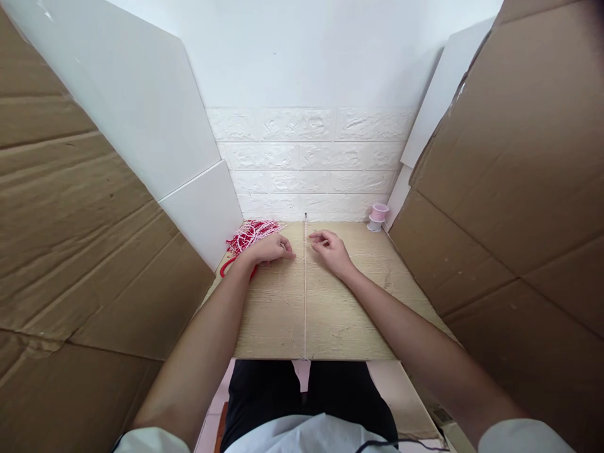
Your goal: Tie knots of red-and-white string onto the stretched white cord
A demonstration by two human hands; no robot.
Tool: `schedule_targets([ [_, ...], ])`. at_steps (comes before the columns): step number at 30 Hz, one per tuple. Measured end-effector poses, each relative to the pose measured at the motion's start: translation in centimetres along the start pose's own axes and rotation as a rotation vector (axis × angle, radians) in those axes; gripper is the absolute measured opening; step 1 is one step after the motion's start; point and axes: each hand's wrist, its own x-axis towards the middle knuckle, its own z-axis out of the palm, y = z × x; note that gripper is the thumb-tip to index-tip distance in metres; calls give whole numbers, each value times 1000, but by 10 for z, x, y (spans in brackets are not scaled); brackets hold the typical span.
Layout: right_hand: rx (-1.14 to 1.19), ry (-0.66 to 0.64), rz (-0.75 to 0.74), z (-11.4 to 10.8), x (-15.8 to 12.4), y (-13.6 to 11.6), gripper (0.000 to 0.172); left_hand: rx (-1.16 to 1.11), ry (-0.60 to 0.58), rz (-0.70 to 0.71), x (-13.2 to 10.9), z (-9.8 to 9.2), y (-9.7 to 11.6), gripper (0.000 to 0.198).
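A white cord (pixel 305 296) runs straight across the tabletop, from a small dark hook (pixel 306 215) at the wall to the table's front edge. Just left of the cord, my left hand (pixel 274 248) is closed, with thumb and fingertips pinched on what looks like a thin thread. My right hand (pixel 331 250) is on the other side of the cord, its fingers curled and its thumb and index finger pinched. A faint thin thread (pixel 310 244) shows between its fingertips and the cord. Most of the thread is too fine to follow.
Behind my left hand lies a pile of red and white cords (pixel 252 234). Red scissor-like handles (pixel 225 267) stick out under my left wrist. Pink and white spools (pixel 378 215) are stacked at the back right. Cardboard panels (pixel 94 251) flank the wooden table (pixel 268 321).
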Motion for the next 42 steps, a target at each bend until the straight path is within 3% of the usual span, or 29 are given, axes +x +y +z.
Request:
schedule_targets([
  [4,106,63,72,-2,7,7,30,-1,45,-42,3,1,-4,34],
  [9,239,72,166,-5,11,10,33,177,266,56,7,2,-7,37],
  [14,265,116,239,-3,14,17,31,123,416,101,11,5,-10,32],
  [19,128,172,140,-1,11,22,48,135,590,58,22,24,-7,25],
  [22,-34,173,81,-5,7,19,57,209,619,-6,28,37,-2,27],
  [25,-131,180,126,-10,6,17,57,293,648,13,28,45,3,32],
  [29,-144,174,222,-12,9,21,46,437,660,29,25,50,5,35],
  [33,-176,137,223,-8,10,21,31,560,667,24,22,52,5,41],
  [42,-386,37,239,-13,10,24,33,634,701,-60,24,52,0,42],
])
